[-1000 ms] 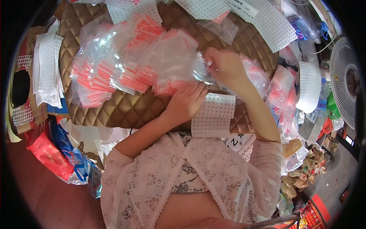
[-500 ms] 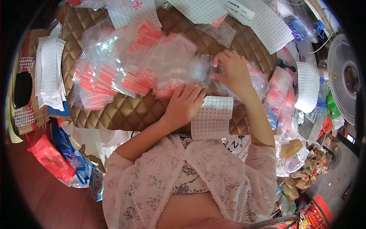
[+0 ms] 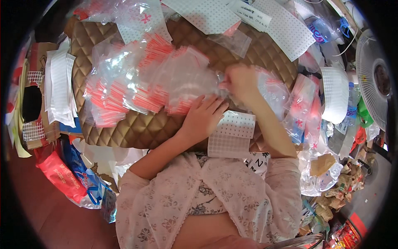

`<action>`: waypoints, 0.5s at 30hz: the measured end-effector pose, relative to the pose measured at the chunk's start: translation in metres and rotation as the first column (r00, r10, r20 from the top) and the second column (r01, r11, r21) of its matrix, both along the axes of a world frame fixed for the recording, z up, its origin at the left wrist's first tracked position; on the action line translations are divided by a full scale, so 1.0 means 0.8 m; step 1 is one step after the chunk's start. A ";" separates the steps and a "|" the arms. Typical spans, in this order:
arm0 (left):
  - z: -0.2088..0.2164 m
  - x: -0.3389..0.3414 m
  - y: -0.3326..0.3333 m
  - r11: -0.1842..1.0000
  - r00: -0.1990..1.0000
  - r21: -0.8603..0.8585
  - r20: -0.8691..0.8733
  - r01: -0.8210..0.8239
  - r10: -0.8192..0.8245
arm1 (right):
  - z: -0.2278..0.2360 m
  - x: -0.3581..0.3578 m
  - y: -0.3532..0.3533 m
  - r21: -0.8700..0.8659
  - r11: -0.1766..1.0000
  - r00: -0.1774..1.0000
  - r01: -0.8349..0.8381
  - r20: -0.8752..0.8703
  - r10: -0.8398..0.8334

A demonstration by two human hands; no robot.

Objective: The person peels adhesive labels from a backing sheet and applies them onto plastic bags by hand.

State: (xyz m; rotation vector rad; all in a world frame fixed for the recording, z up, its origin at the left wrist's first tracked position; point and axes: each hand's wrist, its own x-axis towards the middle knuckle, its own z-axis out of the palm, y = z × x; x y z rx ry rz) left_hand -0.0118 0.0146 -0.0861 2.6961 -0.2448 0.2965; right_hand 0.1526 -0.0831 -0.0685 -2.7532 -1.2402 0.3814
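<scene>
Centre-left on the quilted brown cushion (image 3: 137,130), a fanned heap of clear zip bags w/ red strips (image 3: 137,89) runs left-right, long axis across the scene. Left hand (image 3: 203,118) lies flat, fingers spread, pressing the heap's near-right edge. Just right & farther, right hand (image 3: 239,81) is pinched shut on one clear bag (image 3: 209,81), so right hand is nearer it. White dotted sheet (image 3: 231,133) sits near, beside the left wrist.

A white fan (image 3: 375,89) is seen well to the right of the grip, with a curved white perforated sheet (image 3: 336,93) between. Stacked white strips (image 3: 60,89) are laid far to the left, and a red bag (image 3: 58,176) is found below them.
</scene>
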 end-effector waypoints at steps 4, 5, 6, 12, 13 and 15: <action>0.004 -0.010 0.004 0.996 1.000 -0.082 0.012 -0.026 0.027 | 0.011 0.017 -0.019 0.057 0.998 0.997 0.033 0.074 -0.038; 0.003 -0.013 0.005 0.991 0.999 -0.127 0.014 -0.033 0.035 | 0.026 0.017 -0.022 0.016 1.000 1.000 -0.003 0.030 0.002; 0.007 -0.017 0.006 0.991 0.999 -0.127 0.014 -0.031 0.033 | 0.034 0.016 -0.026 -0.025 0.999 0.999 -0.039 -0.015 0.039; 0.043 -0.030 0.004 0.671 0.943 -0.696 -0.332 -0.254 0.012 | 0.082 -0.050 -0.068 0.520 0.853 0.819 0.036 -0.505 0.273; 0.045 -0.026 0.003 0.387 0.906 -0.849 -0.417 -0.359 -0.075 | 0.083 -0.062 -0.072 0.516 0.856 0.820 0.039 -0.506 0.268; 0.044 -0.022 -0.002 -0.034 0.858 -0.874 -0.469 -0.486 -0.211 | 0.077 -0.081 -0.076 0.409 0.909 0.950 -0.084 -0.243 0.197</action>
